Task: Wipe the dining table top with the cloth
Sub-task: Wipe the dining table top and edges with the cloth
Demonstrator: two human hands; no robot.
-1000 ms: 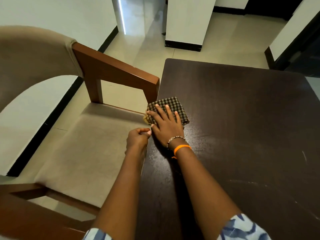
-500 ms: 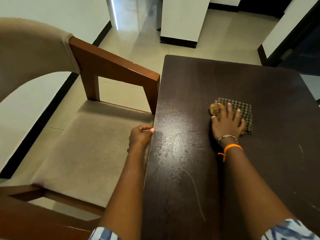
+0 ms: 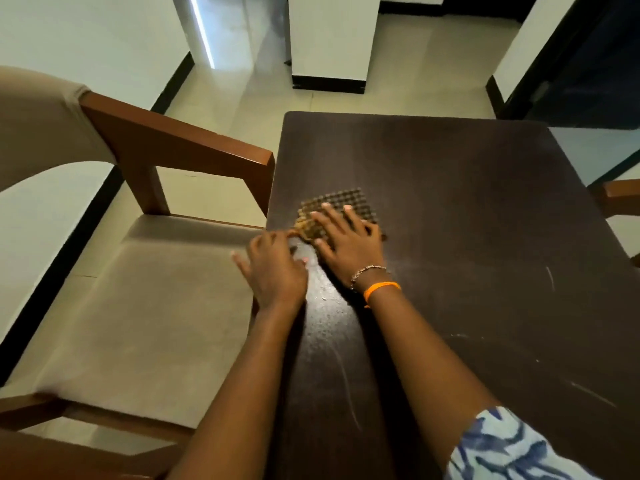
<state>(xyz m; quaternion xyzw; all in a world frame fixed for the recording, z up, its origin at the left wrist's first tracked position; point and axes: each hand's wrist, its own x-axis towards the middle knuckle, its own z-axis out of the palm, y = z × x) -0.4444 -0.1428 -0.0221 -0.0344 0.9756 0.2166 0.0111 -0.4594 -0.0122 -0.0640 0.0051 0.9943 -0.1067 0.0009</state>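
**Inspector:** Risk?

**Assessor:** The checked cloth [image 3: 341,211] lies at the left edge of the dining table [image 3: 467,220]. The right hand [image 3: 349,242] presses it flat, fingers spread. A push further left could sweep crumbs [image 3: 324,298] onto the chair seat [image 3: 145,306], or send the cloth over the edge.

**Inspector:** Left hand?

**Assessor:** The left hand [image 3: 275,268] hangs open at the edge, gripping nothing.

**Inspector:** Cloth condition?

**Assessor:** Folded square, dark check, a yellowish patch at its near-left corner.

Your cloth [image 3: 341,211] lies on the table [image 3: 467,237], near its left edge.
Your right hand [image 3: 348,245] lies flat on it; your left hand [image 3: 275,268] sits just left, at the edge, with the chair [image 3: 138,306] left of the table.
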